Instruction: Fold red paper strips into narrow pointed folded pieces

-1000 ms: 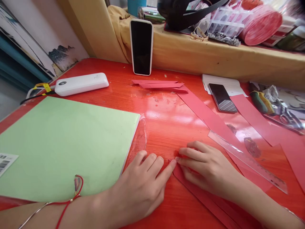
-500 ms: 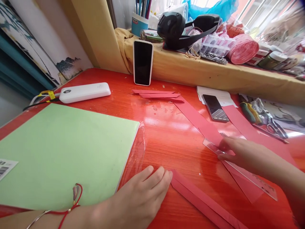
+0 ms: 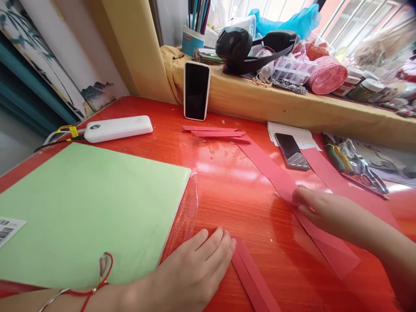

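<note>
My left hand (image 3: 204,264) lies on the red table at bottom centre, fingers together and spread flat over the upper end of a folded red paper strip (image 3: 253,277). On the right, my right hand (image 3: 312,203) is over a long red paper strip (image 3: 266,164), its fingers curled inward; what they hold, if anything, is hidden. Another wide red paper piece (image 3: 344,182) lies beyond my right forearm. Several narrow folded red strips (image 3: 214,133) rest at the far end of the long strip.
A green board (image 3: 94,208) covers the left side. Behind are a white power bank (image 3: 118,128), an upright phone (image 3: 196,91), a dark phone (image 3: 292,149) on paper, and scissors (image 3: 367,173) with pliers (image 3: 338,158). A cluttered ledge (image 3: 247,97) runs along the back.
The clear ruler under my right hand no longer shows. The folded strip by my left hand has swung, its lower end now farther left. My right fingers are curled tighter. The view has shifted slightly.
</note>
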`<state>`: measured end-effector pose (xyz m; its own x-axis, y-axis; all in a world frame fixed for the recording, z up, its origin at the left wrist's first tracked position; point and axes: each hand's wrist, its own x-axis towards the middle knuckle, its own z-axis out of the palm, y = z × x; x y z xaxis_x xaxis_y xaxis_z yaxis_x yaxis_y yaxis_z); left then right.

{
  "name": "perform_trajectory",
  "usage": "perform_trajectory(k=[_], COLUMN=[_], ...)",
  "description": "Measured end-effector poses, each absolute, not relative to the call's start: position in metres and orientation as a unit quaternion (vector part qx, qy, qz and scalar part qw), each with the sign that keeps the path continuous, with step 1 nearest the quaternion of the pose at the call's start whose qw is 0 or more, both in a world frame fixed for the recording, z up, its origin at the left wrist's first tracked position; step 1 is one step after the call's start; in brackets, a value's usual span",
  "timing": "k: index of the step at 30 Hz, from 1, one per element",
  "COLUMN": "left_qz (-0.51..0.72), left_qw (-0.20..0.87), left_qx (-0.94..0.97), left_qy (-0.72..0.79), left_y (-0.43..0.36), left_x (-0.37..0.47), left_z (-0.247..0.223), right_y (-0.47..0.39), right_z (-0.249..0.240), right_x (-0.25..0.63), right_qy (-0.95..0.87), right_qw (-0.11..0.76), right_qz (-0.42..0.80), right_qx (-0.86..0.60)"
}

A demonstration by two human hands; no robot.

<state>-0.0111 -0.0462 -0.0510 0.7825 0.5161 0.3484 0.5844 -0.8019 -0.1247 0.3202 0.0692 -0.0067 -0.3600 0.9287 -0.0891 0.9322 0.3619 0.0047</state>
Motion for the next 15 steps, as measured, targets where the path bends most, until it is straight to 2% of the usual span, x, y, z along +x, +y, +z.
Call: perform_trajectory(k=[3, 8, 15], left_qz=[-0.142, -0.125, -0.124], left_qw=[0.116, 0.121, 0.117], left_qx=[-0.939, -0.945, -0.943], left_qy=[-0.292, -0.278, -0.286], left_y=[-0.046, -0.046, -0.045], left_x=[-0.011, -0.011, -0.011], left_z=[-0.052, -0.050, -0.047], right_y=[0.062, 0.037, 0.031], right_z=[-0.003, -0.011, -0.026], right_x=[0.300, 0.252, 0.229], right_qy=[0.849, 0.915, 0.932], right_qw=[0.038, -0.009, -0.078], right_qz=[-0.039, -0.163, -0.138], right_qx=[0.526, 0.369, 0.327])
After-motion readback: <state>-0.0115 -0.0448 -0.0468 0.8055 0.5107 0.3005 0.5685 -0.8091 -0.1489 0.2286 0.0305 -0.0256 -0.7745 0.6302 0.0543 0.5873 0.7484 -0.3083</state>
